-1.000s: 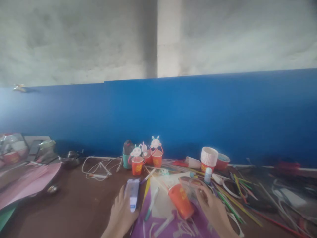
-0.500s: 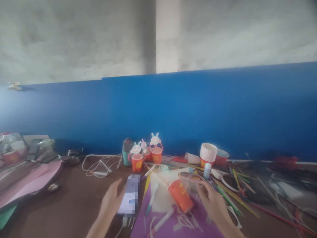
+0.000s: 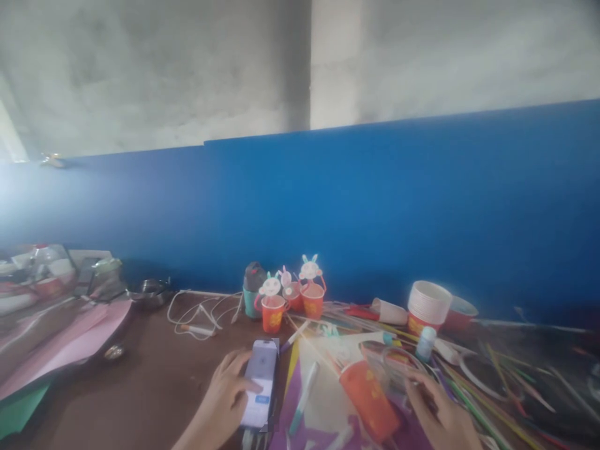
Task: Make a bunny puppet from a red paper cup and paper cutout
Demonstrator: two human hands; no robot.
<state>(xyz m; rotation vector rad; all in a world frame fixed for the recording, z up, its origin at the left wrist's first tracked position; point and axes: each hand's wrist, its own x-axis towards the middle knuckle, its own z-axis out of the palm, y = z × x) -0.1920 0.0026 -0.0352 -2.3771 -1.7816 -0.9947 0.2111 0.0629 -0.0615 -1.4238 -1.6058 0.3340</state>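
My left hand (image 3: 229,397) is at the left edge of a lit phone (image 3: 260,384), its fingers apart and one fingertip over the screen. The phone lies on the brown table, with a cable at its lower end. On the right, my right hand (image 3: 438,406) hovers with fingers loosely apart near scissors-like clear handles (image 3: 382,356), holding nothing that shows. Between the hands, a red paper cup (image 3: 369,400) lies tilted on its side over white and purple paper (image 3: 304,431). A marker (image 3: 304,397) lies left of that cup.
Red cups with rabbit faces (image 3: 272,312) stand at the back beside a teal bottle (image 3: 252,300). Stacked white cups (image 3: 429,303) and a glue bottle (image 3: 425,344) are at right, near scattered coloured sticks (image 3: 482,412). Pink paper (image 3: 75,340) lies left.
The view has turned left, so the table items appear farther right. My left hand has come over the phone's edge, one finger now over the screen. My right hand stays near the cup.
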